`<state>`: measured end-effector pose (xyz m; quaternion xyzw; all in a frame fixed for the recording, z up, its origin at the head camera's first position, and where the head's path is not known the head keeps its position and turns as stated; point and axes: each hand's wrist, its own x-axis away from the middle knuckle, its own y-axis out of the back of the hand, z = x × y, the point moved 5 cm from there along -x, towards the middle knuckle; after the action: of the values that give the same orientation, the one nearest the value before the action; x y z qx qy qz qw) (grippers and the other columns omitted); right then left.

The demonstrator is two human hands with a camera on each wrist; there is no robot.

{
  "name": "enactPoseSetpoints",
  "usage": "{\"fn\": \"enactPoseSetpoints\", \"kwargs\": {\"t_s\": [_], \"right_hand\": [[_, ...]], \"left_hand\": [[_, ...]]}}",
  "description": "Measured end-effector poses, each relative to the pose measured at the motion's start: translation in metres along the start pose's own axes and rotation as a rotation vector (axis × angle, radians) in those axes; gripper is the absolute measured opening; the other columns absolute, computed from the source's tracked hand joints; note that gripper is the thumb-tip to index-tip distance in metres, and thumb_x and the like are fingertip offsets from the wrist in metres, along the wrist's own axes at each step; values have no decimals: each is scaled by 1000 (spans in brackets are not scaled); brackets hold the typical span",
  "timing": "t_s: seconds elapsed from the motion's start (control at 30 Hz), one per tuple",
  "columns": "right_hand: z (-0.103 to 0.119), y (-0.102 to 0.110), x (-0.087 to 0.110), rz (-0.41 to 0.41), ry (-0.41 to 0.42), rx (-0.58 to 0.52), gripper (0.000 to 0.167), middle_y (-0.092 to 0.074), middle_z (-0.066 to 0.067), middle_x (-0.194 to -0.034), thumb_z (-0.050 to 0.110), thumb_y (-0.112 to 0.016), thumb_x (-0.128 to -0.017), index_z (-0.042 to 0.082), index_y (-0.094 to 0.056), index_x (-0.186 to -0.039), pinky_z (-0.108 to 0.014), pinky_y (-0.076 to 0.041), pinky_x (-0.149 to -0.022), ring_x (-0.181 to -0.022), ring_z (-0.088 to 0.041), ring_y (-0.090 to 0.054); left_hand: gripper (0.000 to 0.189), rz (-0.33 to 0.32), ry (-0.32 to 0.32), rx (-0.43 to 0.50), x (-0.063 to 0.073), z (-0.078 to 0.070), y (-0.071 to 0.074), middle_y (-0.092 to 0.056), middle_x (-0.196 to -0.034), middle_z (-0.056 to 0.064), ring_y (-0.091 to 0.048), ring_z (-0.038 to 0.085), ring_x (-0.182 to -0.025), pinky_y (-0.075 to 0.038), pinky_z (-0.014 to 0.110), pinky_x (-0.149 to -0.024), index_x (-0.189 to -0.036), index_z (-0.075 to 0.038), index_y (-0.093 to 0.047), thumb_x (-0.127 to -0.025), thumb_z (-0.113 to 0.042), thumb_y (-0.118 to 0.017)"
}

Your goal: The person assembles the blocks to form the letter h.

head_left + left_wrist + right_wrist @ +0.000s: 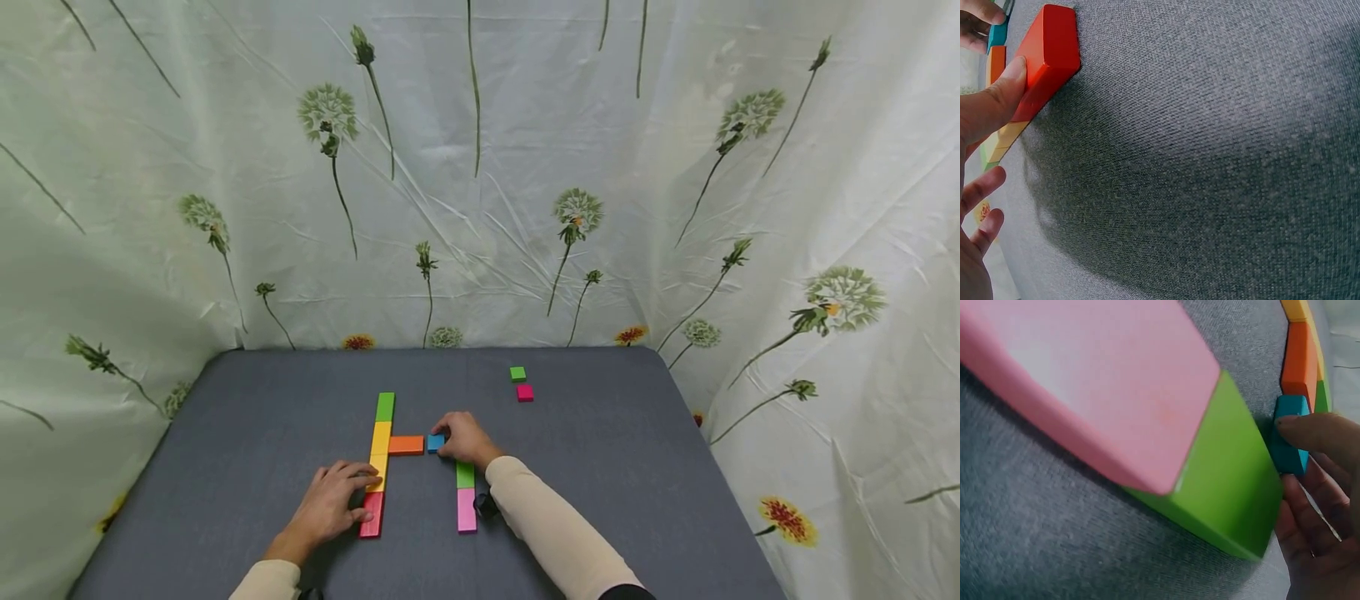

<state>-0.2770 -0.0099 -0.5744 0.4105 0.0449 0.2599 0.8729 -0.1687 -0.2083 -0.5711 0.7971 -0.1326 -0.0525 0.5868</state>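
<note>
My right hand (467, 440) pinches a small blue block (436, 443), its thumb on one face in the right wrist view. The blue block lies close to the right end of an orange block (406, 446), with a thin gap in the head view. My left hand (327, 502) rests by a row of blocks. Its thumb touches the red block (1054, 47), and its fingertips reach the yellow part (380, 439) of the row. A green block (386, 406) tops this row. Below my right hand, a green block (465, 475) meets a pink block (467, 510).
A small green block (517, 374) and a small magenta block (525, 393) lie near the back of the dark grey table (600, 467). Behind the table hangs a pale curtain (480, 208) printed with dandelions.
</note>
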Motion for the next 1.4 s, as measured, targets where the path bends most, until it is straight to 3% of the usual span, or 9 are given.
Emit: {"fn": "enactPoseSetpoints", "kwargs": {"t_s": [0.37,1.4], "right_hand": [[2,-1,-1,-15,50,-12,28,-66,-2,-93,1,-80,-73,6,-75,-100,-22,-47,-74,-78,-7,-55],[-1,-7,1,-42,53,-50,28,-66,-1,-93,5,-82,-74,7,-75,-100,-22,-47,-72,-79,-8,-55]], "left_hand": [[47,0,4,-21,0,1,1,-62,-117,-3,-52,23,-110,-38,47,-89,-108,-16,-73,-65,-29,-88],[46,9,11,-18,1,0,0,-62,-117,-4,-52,22,-111,-37,47,-89,-107,-17,-74,-65,-28,-88]]}}
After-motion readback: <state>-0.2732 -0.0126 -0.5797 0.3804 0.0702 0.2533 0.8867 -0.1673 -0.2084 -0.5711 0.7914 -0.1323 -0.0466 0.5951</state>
